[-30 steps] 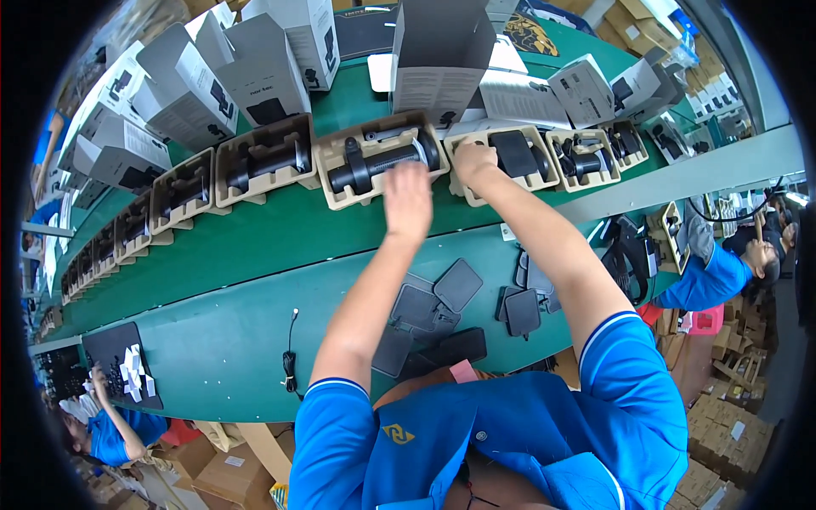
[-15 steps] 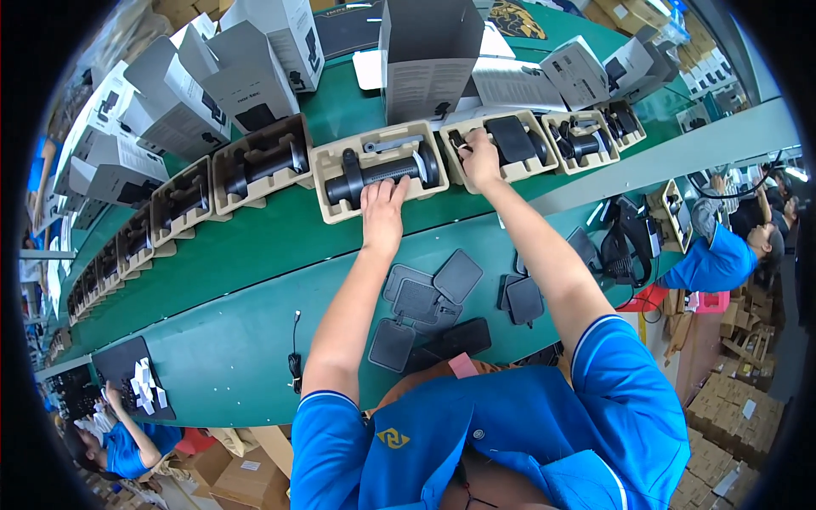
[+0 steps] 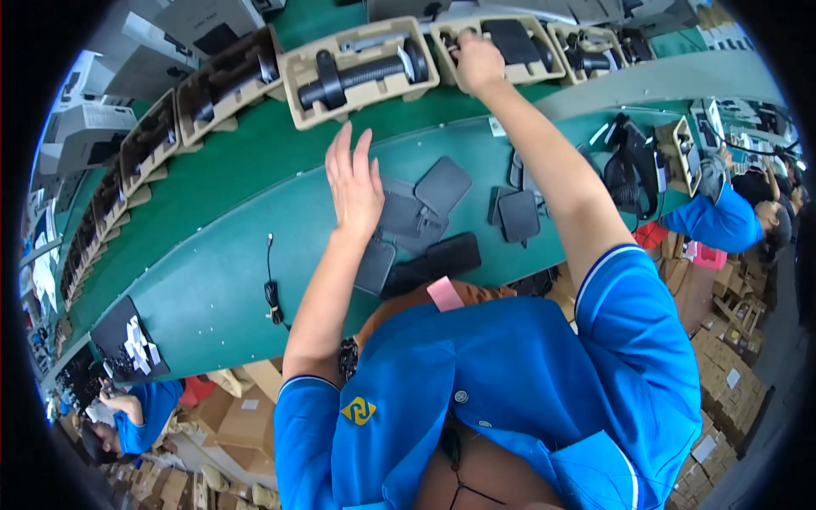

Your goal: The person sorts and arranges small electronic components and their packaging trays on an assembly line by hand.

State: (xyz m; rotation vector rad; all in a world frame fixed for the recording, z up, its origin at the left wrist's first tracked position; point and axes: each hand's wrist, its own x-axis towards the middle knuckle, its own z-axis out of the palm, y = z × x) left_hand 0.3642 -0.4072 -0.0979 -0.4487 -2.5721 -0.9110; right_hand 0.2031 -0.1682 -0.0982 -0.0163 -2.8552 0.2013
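Note:
My left hand hovers over the green table, fingers spread and holding nothing. Just beyond it sits a beige moulded tray with a black cylindrical device and a grey bar-shaped part. My right hand reaches into the left end of the neighbouring beige tray, its fingers curled round a small dark part that I cannot make out. Beside those fingers, a flat black square pad lies in that tray. Nearer me are loose dark flat pads and a smaller pile of pads.
A row of filled trays curves away left; another tray stands right. Open printed boxes line the back. A coiled black cable lies left, a black strapped item right. Co-workers in blue sit at both sides.
My left hand has lifted off the device in the tray and drawn back toward me. My right hand stays in its tray. The view has tipped down, so the trays appear higher.

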